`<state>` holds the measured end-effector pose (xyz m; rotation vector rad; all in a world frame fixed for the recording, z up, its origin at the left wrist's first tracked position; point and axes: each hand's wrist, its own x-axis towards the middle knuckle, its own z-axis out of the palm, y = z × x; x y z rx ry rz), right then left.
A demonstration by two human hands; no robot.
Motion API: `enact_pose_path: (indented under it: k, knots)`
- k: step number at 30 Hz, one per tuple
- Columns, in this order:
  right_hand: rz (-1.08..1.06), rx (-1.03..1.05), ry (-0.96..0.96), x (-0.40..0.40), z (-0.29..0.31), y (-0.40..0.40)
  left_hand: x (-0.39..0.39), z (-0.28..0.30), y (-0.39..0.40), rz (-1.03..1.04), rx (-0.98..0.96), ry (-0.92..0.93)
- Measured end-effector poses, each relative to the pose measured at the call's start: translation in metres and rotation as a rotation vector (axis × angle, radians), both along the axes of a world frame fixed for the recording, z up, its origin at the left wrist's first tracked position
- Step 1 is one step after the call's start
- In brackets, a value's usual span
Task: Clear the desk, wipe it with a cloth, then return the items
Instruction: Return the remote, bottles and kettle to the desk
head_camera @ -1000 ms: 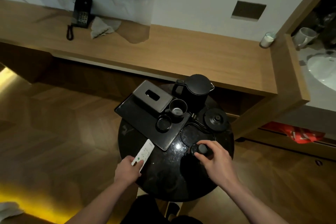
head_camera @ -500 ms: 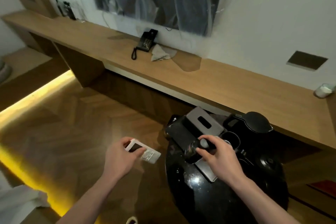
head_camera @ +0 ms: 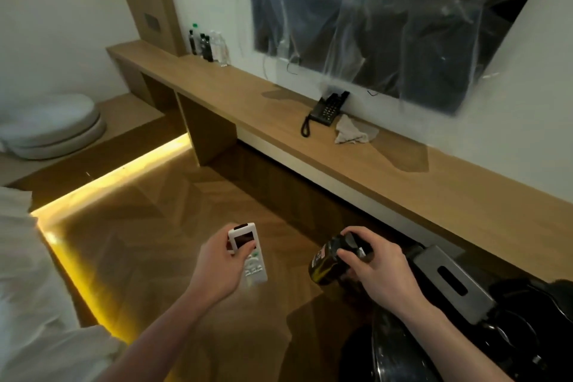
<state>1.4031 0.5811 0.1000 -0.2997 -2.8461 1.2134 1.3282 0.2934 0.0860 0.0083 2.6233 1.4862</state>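
White plastic shows in the left hand [head_camera: 217, 270]: one air-conditioner remote [head_camera: 248, 253], fingers curled round its body, thumb on its face just under the small screen. Beside it, the right hand [head_camera: 376, 270] wraps from above round one dark bottle [head_camera: 333, 259], tilted with its base towards the floor. A second ago both things lay on the round black table [head_camera: 400, 347], each with a hand on it; now they are lifted clear of it and carried out over the wooden floor, and the view has swung towards the long wooden worktop [head_camera: 356, 164]. I judge this to be the return stage, with the worktop already wiped.

Well ahead of both hands, on that worktop, sit one black telephone [head_camera: 327, 108] and one crumpled cloth [head_camera: 353, 133] touching it; several bottles [head_camera: 206, 46] stand at the far end, too small to count. Just right of the right hand, one grey tissue box [head_camera: 446, 279] waits on the table.
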Motion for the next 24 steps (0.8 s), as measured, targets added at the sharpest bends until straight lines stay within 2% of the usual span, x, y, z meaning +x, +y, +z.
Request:
enact_pose_path:
  k: [6, 24]
  knots:
    - [0.091, 0.026, 0.003, -0.096, 0.013, -0.032, -0.075, 0.014, -0.037, 0.061, -0.042, 0.045]
    - [0.318, -0.043, 0.063, -0.421, 0.026, -0.085, -0.318, 0.041, -0.09, 0.334, 0.055, 0.106]
